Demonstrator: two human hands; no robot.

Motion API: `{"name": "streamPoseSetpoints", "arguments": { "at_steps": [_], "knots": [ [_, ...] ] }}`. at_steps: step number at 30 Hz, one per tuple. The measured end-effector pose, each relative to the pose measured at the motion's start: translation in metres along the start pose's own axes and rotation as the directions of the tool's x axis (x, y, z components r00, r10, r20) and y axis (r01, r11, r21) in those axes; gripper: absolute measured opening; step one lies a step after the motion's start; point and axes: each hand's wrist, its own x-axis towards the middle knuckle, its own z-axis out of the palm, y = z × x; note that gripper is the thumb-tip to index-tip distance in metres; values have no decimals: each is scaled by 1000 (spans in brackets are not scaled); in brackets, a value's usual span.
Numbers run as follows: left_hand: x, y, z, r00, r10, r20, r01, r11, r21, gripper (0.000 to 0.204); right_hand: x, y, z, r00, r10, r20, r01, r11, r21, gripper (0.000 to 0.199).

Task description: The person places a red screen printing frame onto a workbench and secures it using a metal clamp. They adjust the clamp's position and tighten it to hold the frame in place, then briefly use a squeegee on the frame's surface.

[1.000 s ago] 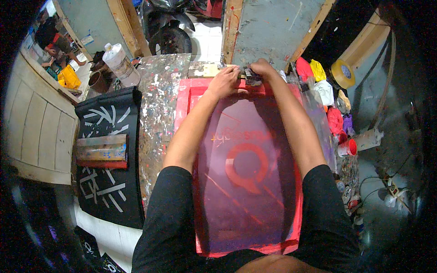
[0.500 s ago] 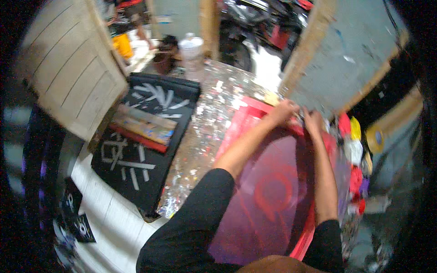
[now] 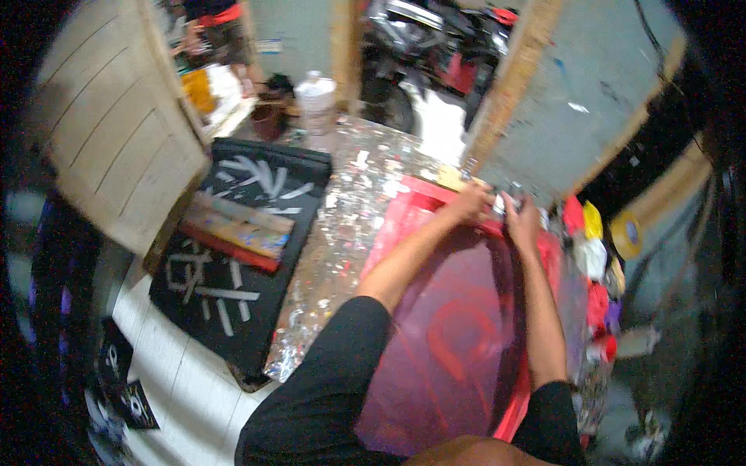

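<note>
A large screen-printing frame [image 3: 420, 193] with a red border and purple mesh lies on the paint-spattered table in front of me. A faint reddish curved shape shows in its mesh. Both my arms reach over it to the far edge. My left hand [image 3: 472, 203] is there with its fingers bent together. Close beside it, on the right, my right hand [image 3: 524, 219] has its thumb and fingers drawn together. A small whitish thing [image 3: 499, 205] shows between the hands, too blurred to name. What the fingers grip is hidden.
Left on the table, a wooden squeegee [image 3: 237, 229] rests on black boards [image 3: 268, 198] with grey tape strips. Behind stands a whitish plastic container [image 3: 315, 105]. Containers and a yellow tape roll [image 3: 625, 234] line the right side. A motorbike [image 3: 423, 46] stands beyond the doorway.
The whole view has shifted slightly, moving the scene leftward. My hands remain at the frame's far edge, and the small whitish thing between them shows more plainly.
</note>
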Motion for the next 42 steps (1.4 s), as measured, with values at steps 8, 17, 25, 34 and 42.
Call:
{"name": "streamPoseSetpoints", "arguments": {
  "at_steps": [8,17,25,34,42],
  "knots": [
    [-5,7,-10,996,-18,-91,22,999,40,39,8,16,-26,981,-171,91,164,983,80,45],
    [-4,8,-13,998,-25,-56,30,996,85,39,93,89,40,960,253,118,-230,956,-182,49],
    [-3,-3,-4,997,24,-73,-17,996,89,36,94,64,32,920,314,232,-382,850,363,62],
    [-5,12,-17,998,-1,-69,4,999,38,33,72,38,18,877,310,367,-342,939,25,42],
    [-3,4,-16,999,2,-46,-1,1000,17,39,64,49,44,940,232,249,-295,920,259,34]
  ]
}}
